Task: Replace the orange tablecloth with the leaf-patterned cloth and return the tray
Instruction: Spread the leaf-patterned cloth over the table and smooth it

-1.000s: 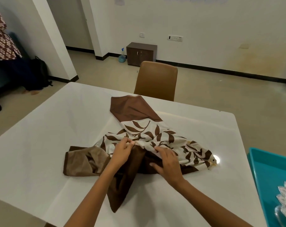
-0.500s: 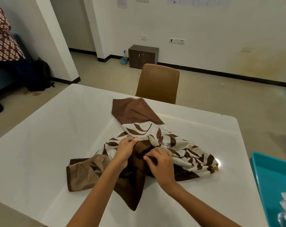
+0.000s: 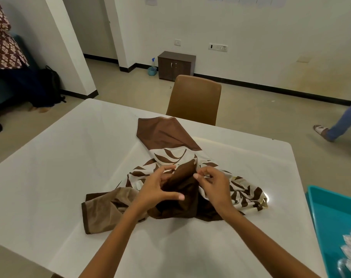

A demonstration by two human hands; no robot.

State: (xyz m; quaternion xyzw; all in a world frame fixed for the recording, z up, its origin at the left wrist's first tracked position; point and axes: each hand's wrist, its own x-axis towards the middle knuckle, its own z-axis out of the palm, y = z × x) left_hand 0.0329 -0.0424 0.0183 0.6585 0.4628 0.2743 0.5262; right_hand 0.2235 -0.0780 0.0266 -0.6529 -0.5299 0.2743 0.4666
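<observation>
The leaf-patterned cloth [image 3: 166, 157], cream with brown leaves and plain brown borders, lies bunched in the middle of the white table [image 3: 50, 167]. My left hand [image 3: 156, 189] and my right hand [image 3: 214, 185] both pinch a raised dark brown fold of it between them. A tan part of the cloth spreads out at the lower left. The teal tray [image 3: 331, 213] sits at the right edge, partly cut off, with shiny wrapped items in its near corner. No orange tablecloth is in view.
A brown chair [image 3: 194, 99] stands at the table's far side. A small dark cabinet [image 3: 176, 65] and a blue spray bottle [image 3: 152, 68] sit by the back wall. A person's leg [image 3: 343, 121] crosses the floor at the right; another person stands far left.
Both hands have lifted the dark brown fold up off the table and drawn it toward the cloth's middle. A person's leg has come into view at the right.
</observation>
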